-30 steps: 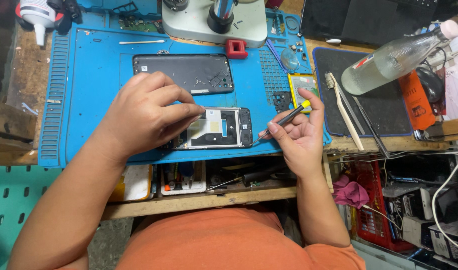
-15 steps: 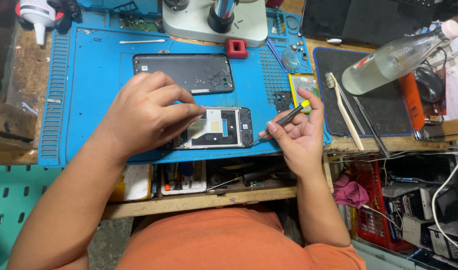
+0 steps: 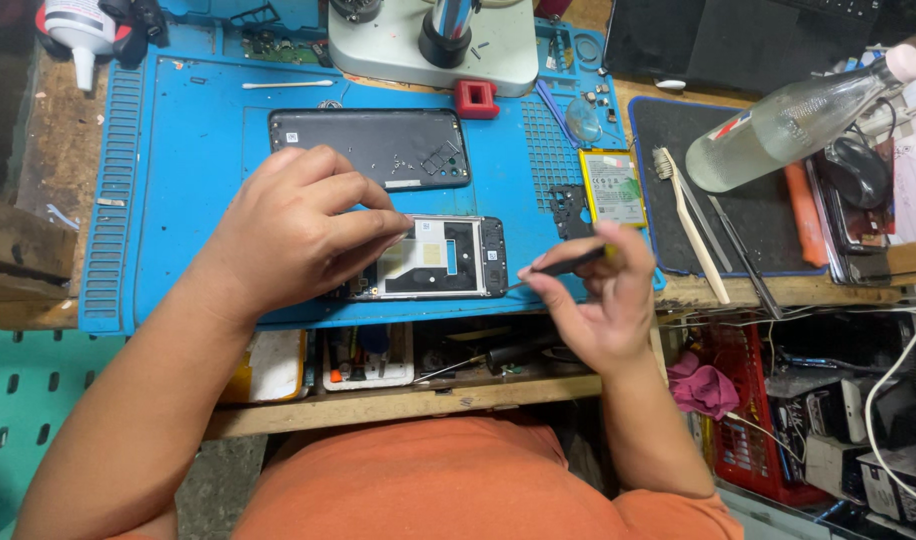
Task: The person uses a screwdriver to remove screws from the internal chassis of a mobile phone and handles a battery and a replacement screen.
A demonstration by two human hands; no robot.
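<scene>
While our left hand [image 3: 298,225] presses its fingers onto the opened phone frame [image 3: 438,258] lying on the blue mat [image 3: 198,200], our right hand [image 3: 598,300] pinches a thin screwdriver [image 3: 563,266] aimed at the frame's edge. We judge a slip could gouge the exposed board, or scatter the tiny screws in the mat's small compartments [image 3: 588,90]. A clear bottle [image 3: 788,125] of liquid lies tilted at the worktop's right.
</scene>
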